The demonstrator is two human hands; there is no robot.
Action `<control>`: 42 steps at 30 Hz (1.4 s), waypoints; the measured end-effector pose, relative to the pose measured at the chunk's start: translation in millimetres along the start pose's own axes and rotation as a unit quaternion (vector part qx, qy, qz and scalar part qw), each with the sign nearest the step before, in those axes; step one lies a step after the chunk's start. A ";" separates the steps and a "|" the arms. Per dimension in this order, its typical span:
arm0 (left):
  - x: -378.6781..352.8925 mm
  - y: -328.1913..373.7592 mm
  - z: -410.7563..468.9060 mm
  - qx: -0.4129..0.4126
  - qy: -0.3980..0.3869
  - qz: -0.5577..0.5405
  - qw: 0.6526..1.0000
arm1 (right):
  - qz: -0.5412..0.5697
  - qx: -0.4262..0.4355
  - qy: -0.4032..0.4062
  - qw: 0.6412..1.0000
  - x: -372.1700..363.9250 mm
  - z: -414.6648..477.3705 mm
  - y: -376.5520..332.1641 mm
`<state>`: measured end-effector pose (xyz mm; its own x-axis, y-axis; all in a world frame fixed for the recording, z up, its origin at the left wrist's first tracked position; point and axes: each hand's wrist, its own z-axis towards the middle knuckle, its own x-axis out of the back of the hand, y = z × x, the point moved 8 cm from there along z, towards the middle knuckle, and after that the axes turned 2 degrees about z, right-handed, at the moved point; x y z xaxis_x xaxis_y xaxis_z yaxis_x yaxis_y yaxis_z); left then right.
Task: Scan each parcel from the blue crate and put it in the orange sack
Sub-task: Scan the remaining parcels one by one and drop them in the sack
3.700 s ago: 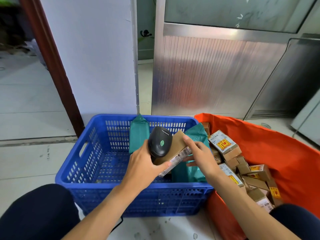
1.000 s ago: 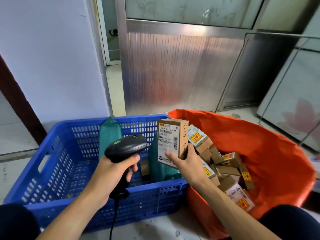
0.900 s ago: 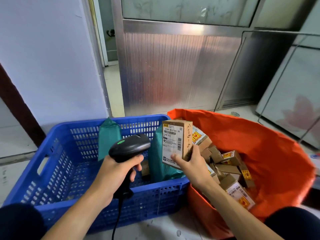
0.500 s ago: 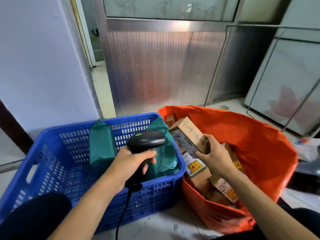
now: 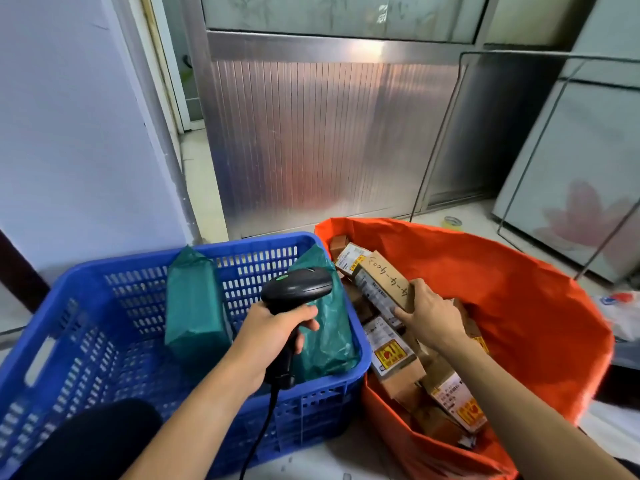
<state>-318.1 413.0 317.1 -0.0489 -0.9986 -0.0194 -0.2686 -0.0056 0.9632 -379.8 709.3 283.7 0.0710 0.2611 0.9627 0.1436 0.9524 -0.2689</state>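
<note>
Right hand (image 5: 429, 317), grip closed round a small brown cardboard parcel (image 5: 384, 284), holds it over the boxes (image 5: 391, 351) in the orange fabric sack (image 5: 519, 306), long axis running away-left; left hand (image 5: 273, 334) clasps the black handheld scanner (image 5: 298, 289) over the blue plastic crate (image 5: 104, 278), nearer its two green-wrapped parcels (image 5: 194, 306)

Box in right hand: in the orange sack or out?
Inside the mouth, not released: right hand grips the box above the parcels piled in the orange sack.
</note>
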 end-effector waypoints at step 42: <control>146.4 0.2 -62.1 0.001 0.133 -0.010 0.991 | 0.189 0.164 -0.038 0.968 29.7 -63.6 -154.5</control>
<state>-265.5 263.5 331.1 0.2111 -0.9769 0.0329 -0.2692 -0.0257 0.9628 -337.1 559.9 351.9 -0.0163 0.5990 0.8006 -0.2003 0.7825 -0.5896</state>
